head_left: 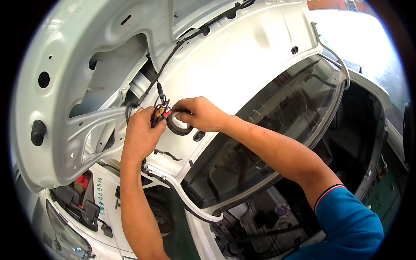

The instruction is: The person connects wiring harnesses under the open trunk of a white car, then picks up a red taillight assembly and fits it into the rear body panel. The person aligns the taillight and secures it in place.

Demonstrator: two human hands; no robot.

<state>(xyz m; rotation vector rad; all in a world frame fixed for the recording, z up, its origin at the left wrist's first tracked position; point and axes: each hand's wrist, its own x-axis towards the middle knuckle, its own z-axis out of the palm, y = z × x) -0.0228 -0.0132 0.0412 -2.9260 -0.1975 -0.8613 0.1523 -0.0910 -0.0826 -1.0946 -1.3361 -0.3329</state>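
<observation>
My left hand [142, 133] is closed on a small bundle of thin wires [162, 107] with red and yellow pieces among them. A black cable [170, 57] leads from this bundle up along the white metal panel. Right beside it, my right hand [202, 113] grips a roll of black tape [179, 131], with fingers at its pale core. The roll is close to the wires and to my left fingertips. Whether a strip of tape runs from the roll to the wires, I cannot tell.
A white body panel [247, 56] lies behind my hands, above a dark glass window [277, 117]. At the left stands a large white frame [56, 104] with cut-outs. A thin bent rod [333, 53] is at the right. Another white vehicle [110, 216] is at lower left.
</observation>
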